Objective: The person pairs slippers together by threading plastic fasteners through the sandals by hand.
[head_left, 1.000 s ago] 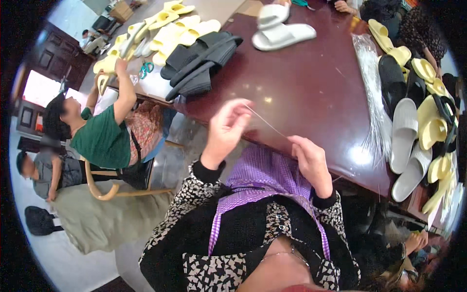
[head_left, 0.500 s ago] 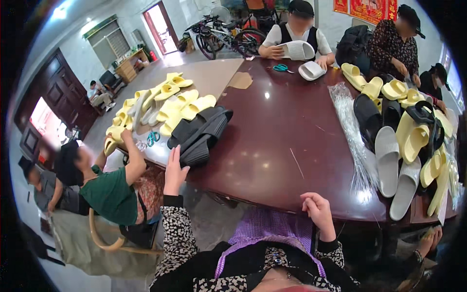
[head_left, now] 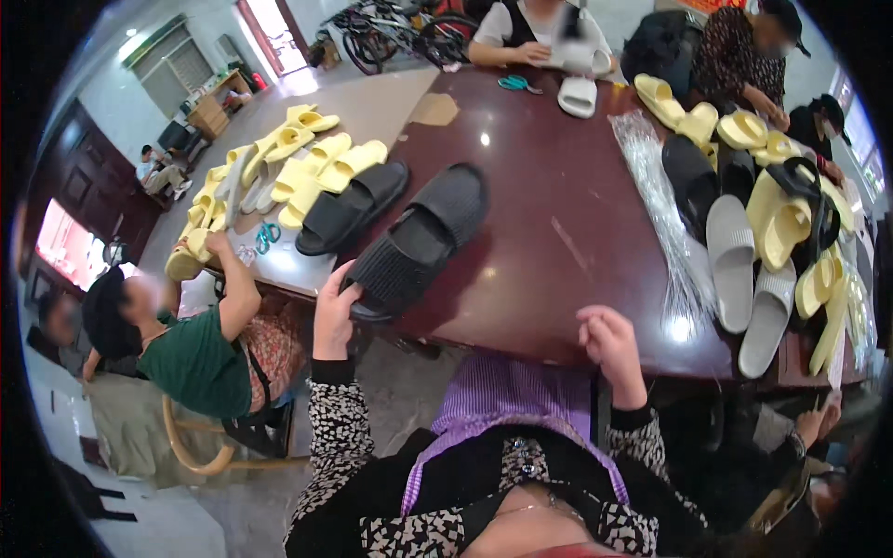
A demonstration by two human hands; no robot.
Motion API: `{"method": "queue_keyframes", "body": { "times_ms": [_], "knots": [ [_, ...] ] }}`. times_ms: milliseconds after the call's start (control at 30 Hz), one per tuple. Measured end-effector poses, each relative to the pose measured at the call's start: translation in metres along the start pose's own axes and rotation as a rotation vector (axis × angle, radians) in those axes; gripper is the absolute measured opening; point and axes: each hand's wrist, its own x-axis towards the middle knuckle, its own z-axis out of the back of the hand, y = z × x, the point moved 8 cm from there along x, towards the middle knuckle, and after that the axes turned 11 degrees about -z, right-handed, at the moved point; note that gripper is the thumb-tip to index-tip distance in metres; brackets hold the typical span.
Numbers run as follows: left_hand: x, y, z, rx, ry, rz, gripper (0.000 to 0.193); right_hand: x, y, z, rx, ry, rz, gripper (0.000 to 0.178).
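Observation:
My left hand (head_left: 333,321) grips the near end of a black slipper (head_left: 423,242) with a ribbed strap, thumb on top. The slipper is tilted above the table's near edge, its far end pointing away to the right. Just left of it another black slipper (head_left: 326,223) rests on the table. My right hand (head_left: 612,349) is over the near edge of the table with its fingers curled and pinched together. What they hold, if anything, I cannot make out. A thin pale strip (head_left: 572,242) shows over the tabletop beyond this hand.
Yellow slippers (head_left: 349,163) are piled at left with teal scissors (head_left: 267,237). A bundle of clear plastic strips (head_left: 642,186) and mixed slippers (head_left: 730,246) cover the right side. A person in green (head_left: 200,372) sits at my left; others work across the dark red table (head_left: 521,177).
My left hand has closed on a black slipper and drawn it apart from the stacked black ones. My right hand stays curled. The whole view has shifted, with the far side higher.

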Motion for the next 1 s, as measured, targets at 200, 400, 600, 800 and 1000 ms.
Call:
{"method": "queue_keyframes", "body": {
  "times_ms": [200,400,600,800,1000],
  "knots": [
    [-0.032,-0.006,-0.101,-0.392,0.136,0.075,0.049,0.049,0.03,0.011,0.318,-0.083,-0.002,0.023],
    [-0.059,0.005,-0.132,-0.383,0.284,0.135,0.049,0.055,0.027,0.023,0.47,-0.023,0.041,0.024],
    [-0.074,0.0,-0.132,-0.258,0.401,0.148,0.05,0.047,0.013,0.038,0.283,-0.129,-0.012,0.029],
    [-0.1,-0.002,-0.14,-0.454,0.238,0.272,0.048,0.034,-0.007,0.054,0.344,-0.271,-0.057,0.028],
    [-0.122,0.011,-0.15,-0.718,0.109,0.255,0.041,0.017,-0.016,0.056,0.443,-0.42,-0.029,0.028]
  ]
}}
